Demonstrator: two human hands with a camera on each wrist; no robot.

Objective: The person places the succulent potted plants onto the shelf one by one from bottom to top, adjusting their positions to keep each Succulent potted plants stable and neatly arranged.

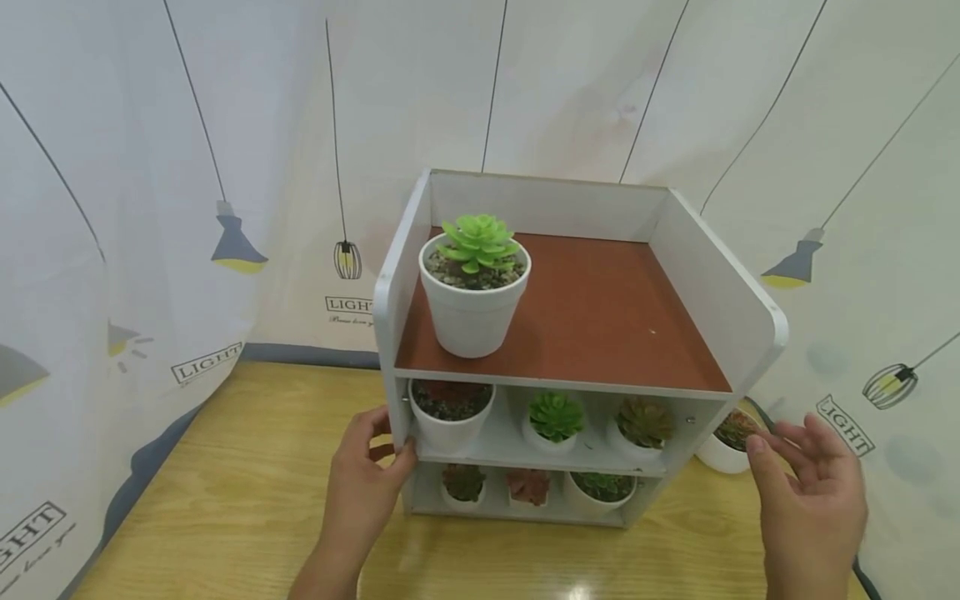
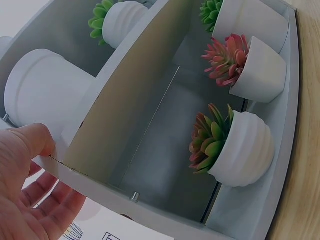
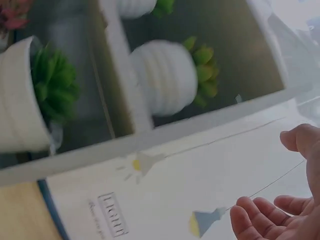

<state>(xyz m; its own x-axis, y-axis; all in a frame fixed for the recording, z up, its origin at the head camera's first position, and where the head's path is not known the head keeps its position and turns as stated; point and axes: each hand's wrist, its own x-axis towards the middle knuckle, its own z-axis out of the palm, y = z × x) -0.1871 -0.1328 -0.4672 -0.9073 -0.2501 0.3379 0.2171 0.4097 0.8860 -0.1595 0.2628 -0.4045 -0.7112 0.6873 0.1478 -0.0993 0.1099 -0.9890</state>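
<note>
A white three-level shelf with a reddish-brown top board stands on the table. My left hand grips its left side panel, the thumb on the front edge and the fingers along the outside, as the left wrist view shows. My right hand hangs off the right side, fingers loosely bent, holding nothing. Behind its fingertips in the head view is a white-potted succulent on the table. A bright green succulent in a white pot sits at the top level's left.
On the middle level are a pot with dark soil, a green succulent and a brownish-green one. The bottom level holds a red succulent between two other pots. A lamp-printed cloth hangs behind the wooden table.
</note>
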